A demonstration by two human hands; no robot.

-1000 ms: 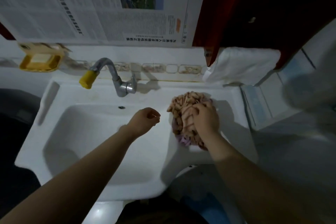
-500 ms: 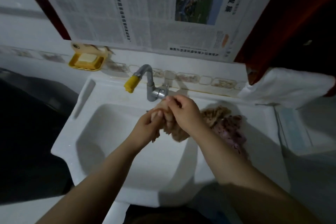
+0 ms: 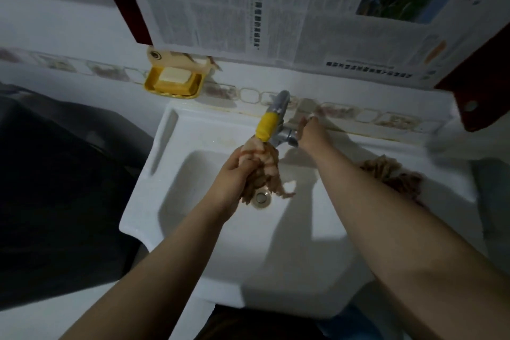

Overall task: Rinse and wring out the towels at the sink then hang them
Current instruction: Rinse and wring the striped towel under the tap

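Note:
My left hand (image 3: 234, 174) grips a bunched pinkish-tan towel (image 3: 269, 174) and holds it over the basin, right under the yellow spout tip (image 3: 266, 126) of the metal tap (image 3: 281, 119). My right hand (image 3: 310, 134) is at the tap's handle behind the spout, fingers curled round it. Another crumpled brownish towel (image 3: 392, 176) lies on the right ledge of the white sink (image 3: 193, 243). No water stream is visible. The drain (image 3: 260, 197) shows just below the hanging towel.
A yellow soap dish (image 3: 174, 83) with a soap bar is fixed to the wall at the back left. Newspaper (image 3: 276, 8) covers the wall above the tap. A white cloth (image 3: 455, 141) lies at the far right. A dark bulky object (image 3: 55, 188) stands left of the sink.
My left hand has taken one towel alone and brought it under the spout. My right hand let go of it and moved back to the tap handle.

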